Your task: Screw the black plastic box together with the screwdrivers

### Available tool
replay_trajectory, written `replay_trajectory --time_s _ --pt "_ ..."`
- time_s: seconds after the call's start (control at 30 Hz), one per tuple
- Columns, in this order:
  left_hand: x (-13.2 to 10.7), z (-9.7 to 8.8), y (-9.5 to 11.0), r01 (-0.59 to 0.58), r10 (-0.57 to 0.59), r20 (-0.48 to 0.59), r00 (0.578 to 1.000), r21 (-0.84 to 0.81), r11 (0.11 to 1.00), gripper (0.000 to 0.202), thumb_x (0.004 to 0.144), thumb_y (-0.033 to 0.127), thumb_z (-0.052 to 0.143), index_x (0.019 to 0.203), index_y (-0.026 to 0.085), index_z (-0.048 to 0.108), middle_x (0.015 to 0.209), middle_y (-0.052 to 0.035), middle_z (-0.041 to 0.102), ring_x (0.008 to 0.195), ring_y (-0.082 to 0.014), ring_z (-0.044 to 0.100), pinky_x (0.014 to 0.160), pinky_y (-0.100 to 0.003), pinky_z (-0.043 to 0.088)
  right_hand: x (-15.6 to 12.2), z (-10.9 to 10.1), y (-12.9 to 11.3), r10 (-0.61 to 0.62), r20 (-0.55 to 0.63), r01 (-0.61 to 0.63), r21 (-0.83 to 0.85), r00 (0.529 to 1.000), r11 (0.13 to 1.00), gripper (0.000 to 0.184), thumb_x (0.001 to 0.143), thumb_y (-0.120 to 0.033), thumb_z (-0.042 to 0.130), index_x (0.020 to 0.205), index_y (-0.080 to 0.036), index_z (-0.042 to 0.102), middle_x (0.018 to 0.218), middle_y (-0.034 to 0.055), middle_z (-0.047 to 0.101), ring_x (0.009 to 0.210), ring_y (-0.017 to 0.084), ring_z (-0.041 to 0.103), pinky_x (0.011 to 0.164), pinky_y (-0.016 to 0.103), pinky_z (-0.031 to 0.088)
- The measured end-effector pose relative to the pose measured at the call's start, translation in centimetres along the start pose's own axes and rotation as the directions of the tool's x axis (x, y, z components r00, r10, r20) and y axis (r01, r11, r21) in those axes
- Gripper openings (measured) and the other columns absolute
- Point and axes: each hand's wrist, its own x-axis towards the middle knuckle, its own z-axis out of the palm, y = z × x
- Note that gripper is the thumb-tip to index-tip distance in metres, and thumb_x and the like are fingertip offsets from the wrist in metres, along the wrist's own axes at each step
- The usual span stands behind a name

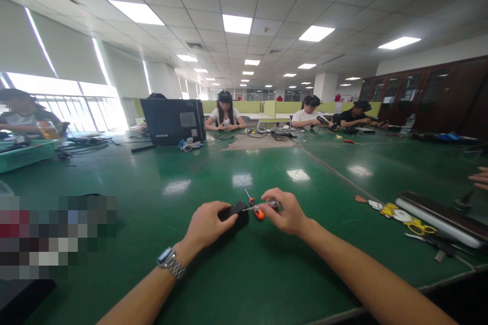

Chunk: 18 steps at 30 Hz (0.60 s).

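My left hand (208,223), with a metal watch on its wrist, is closed over a small black device (237,212) that rests on the green table (244,274). My right hand (285,212) is pinched round a screwdriver (267,205) with a clear handle, whose tip points left toward the black device. A second screwdriver with an orange handle (256,209) lies on the table between the two hands.
To the right lie a closed laptop (442,218), yellow-handled scissors (417,225) and small parts. Another person's fingers (479,179) show at the right edge. Across the table stand an open laptop (173,121) and a green basket (25,155); several people sit beyond.
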Motion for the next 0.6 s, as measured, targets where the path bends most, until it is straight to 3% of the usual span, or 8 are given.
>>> replay_trajectory --time_s 0.17,0.23,0.33,0.4,0.53,0.6 --pt "-0.2 0.1 0.4 -0.039 0.039 0.002 0.999 0.040 0.998 0.036 0.076 0.045 0.060 0.100 0.020 0.070 0.095 -0.0056 0.071 0.085 -0.0237 0.064 0.075 -0.030 0.046 0.2 -0.2 -0.2 0.063 -0.005 -0.063 -0.076 0.998 0.995 0.028 0.083 -0.045 0.059 0.076 -0.018 0.059 0.058 0.0002 0.060 0.048 0.010 0.049 0.051 0.022 0.035" --pt "-0.2 0.1 0.6 -0.027 0.027 -0.003 1.000 0.038 0.999 0.035 0.077 0.046 0.060 0.099 0.020 0.070 0.094 -0.0059 0.071 0.084 -0.0239 0.064 0.074 -0.030 0.046 0.3 -0.1 -0.4 0.018 0.006 -0.018 -0.109 1.000 0.994 0.028 0.084 -0.044 0.057 0.076 -0.017 0.059 0.061 0.0012 0.060 0.051 0.010 0.051 0.053 0.022 0.036" --pt "-0.1 0.1 0.8 -0.006 0.007 0.026 1.000 -0.028 1.000 0.035 0.081 0.047 0.055 0.097 0.021 0.072 0.091 -0.0045 0.073 0.080 -0.0225 0.065 0.071 -0.028 0.046 0.1 0.3 -0.6 -0.077 0.143 0.091 -0.099 0.987 0.991 0.022 0.087 -0.038 0.051 0.086 -0.018 0.060 0.074 0.0033 0.064 0.061 0.011 0.054 0.058 0.022 0.037" --pt "-0.1 0.0 1.0 0.000 0.003 0.050 0.999 -0.062 0.998 0.035 0.082 0.048 0.053 0.097 0.023 0.072 0.088 -0.0034 0.073 0.077 -0.0217 0.065 0.069 -0.027 0.045 -0.2 0.8 -0.5 -0.084 0.191 0.109 -0.123 0.978 0.986 0.022 0.088 -0.038 0.050 0.085 -0.019 0.060 0.072 0.0025 0.063 0.059 0.011 0.052 0.056 0.022 0.035" --pt "0.0 0.0 1.1 0.009 -0.007 0.042 0.999 -0.058 0.998 0.033 0.081 0.047 0.054 0.097 0.024 0.073 0.086 -0.0028 0.073 0.076 -0.0221 0.065 0.068 -0.027 0.046 -0.4 1.6 -0.1 -0.035 0.089 0.056 -0.246 0.995 0.968 0.037 0.085 -0.047 0.052 0.062 -0.019 0.052 0.055 0.0003 0.054 0.049 0.010 0.044 0.051 0.025 0.027" --pt "0.0 0.1 1.0 0.018 -0.016 0.032 0.999 -0.059 0.998 0.034 0.081 0.048 0.055 0.097 0.024 0.072 0.089 -0.0030 0.073 0.079 -0.0228 0.066 0.070 -0.028 0.047 -0.2 1.5 0.1 0.046 0.050 -0.033 -0.234 0.998 0.972 0.038 0.083 -0.049 0.054 0.061 -0.019 0.051 0.054 -0.0003 0.053 0.049 0.010 0.044 0.052 0.024 0.028"
